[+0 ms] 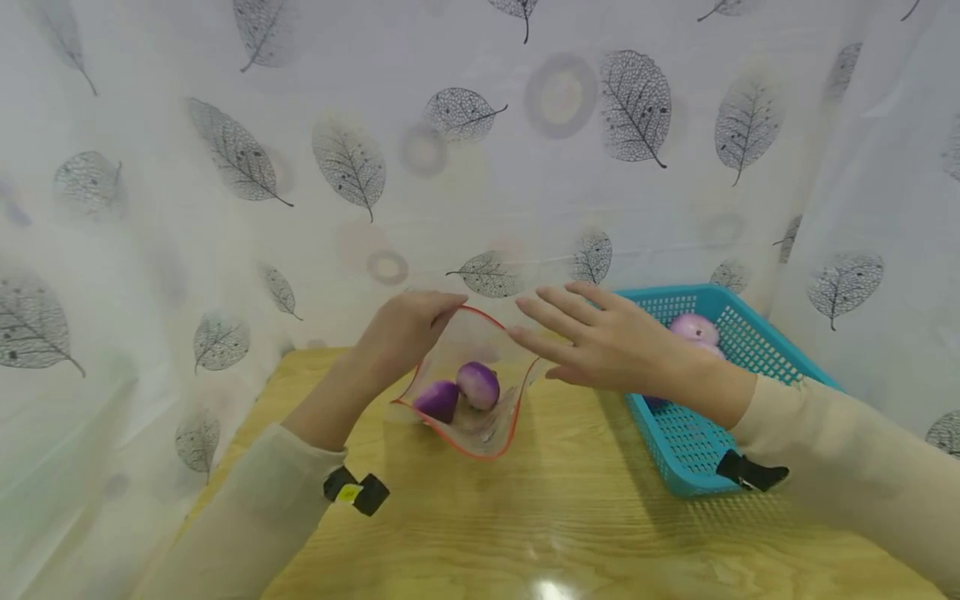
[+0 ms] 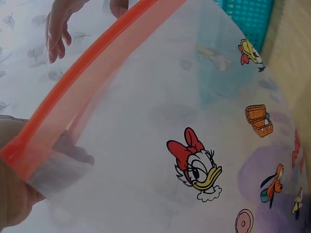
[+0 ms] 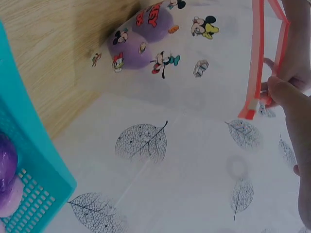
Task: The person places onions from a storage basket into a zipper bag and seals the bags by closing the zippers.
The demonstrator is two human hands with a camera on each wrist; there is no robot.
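Note:
A translucent zip bag with a red-orange rim and printed cartoon figures stands on the table, its mouth spread wide. Inside lie two purple-and-white round vegetables, which look like onions. My left hand pinches the bag's rim at its upper left; in the left wrist view its fingertips show through the film inside the mouth. At the bag's right side is my right hand, fingers straight and spread, fingertips close to the rim. Whether they touch it I cannot tell.
A turquoise perforated basket stands on the right under my right forearm, with several similar purple vegetables in it. The wooden table runs beneath everything. A leaf-patterned white sheet hangs behind and at both sides.

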